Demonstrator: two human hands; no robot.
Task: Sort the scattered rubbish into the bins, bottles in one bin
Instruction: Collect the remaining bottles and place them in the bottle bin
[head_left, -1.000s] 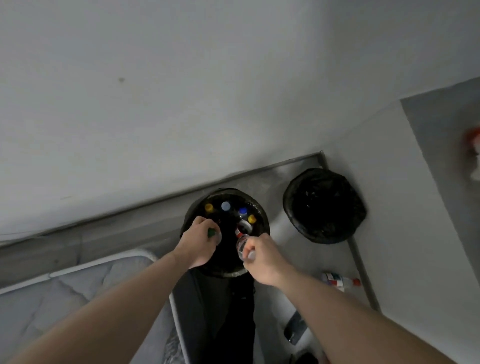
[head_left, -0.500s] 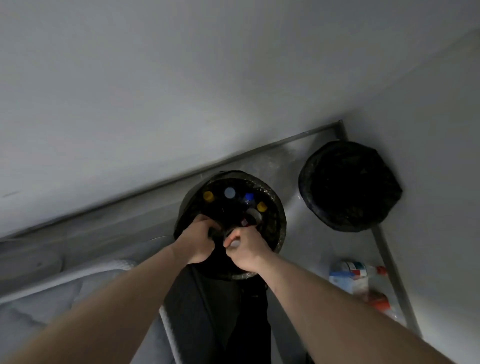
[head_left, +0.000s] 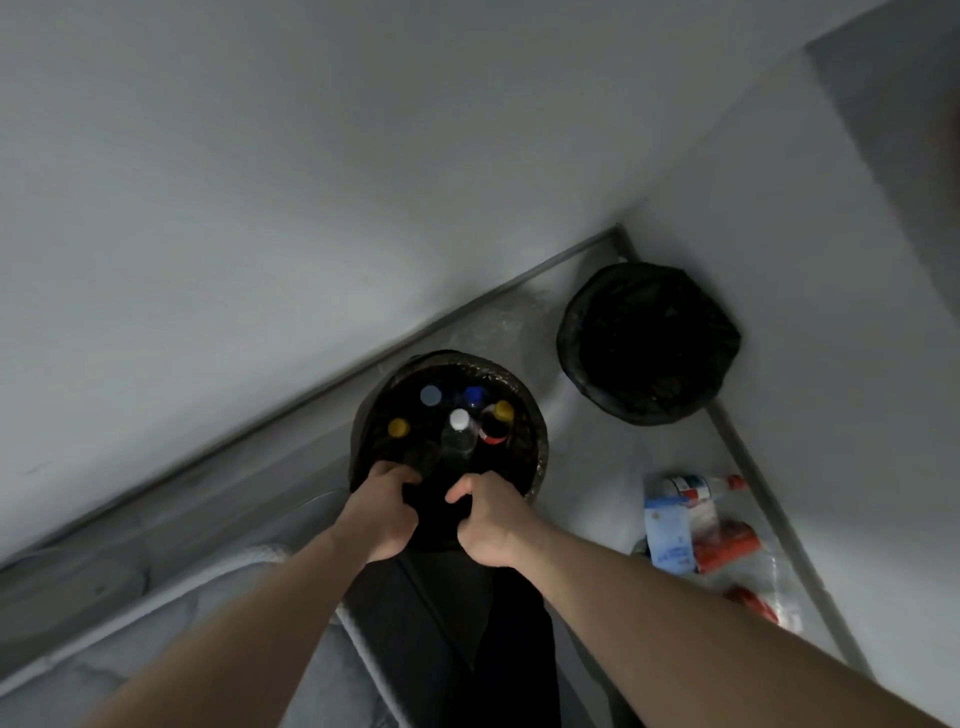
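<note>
From the head camera, your left hand and right hand hung over the near rim of the bottle bin, fingers curled; whether either gripped the black liner I could not tell. Inside the bin, bottles stood upright: a white-capped clear bottle in the middle, yellow, blue and grey caps around it. A second bin sat in the corner. Scattered rubbish lay on the floor to your right.
</note>
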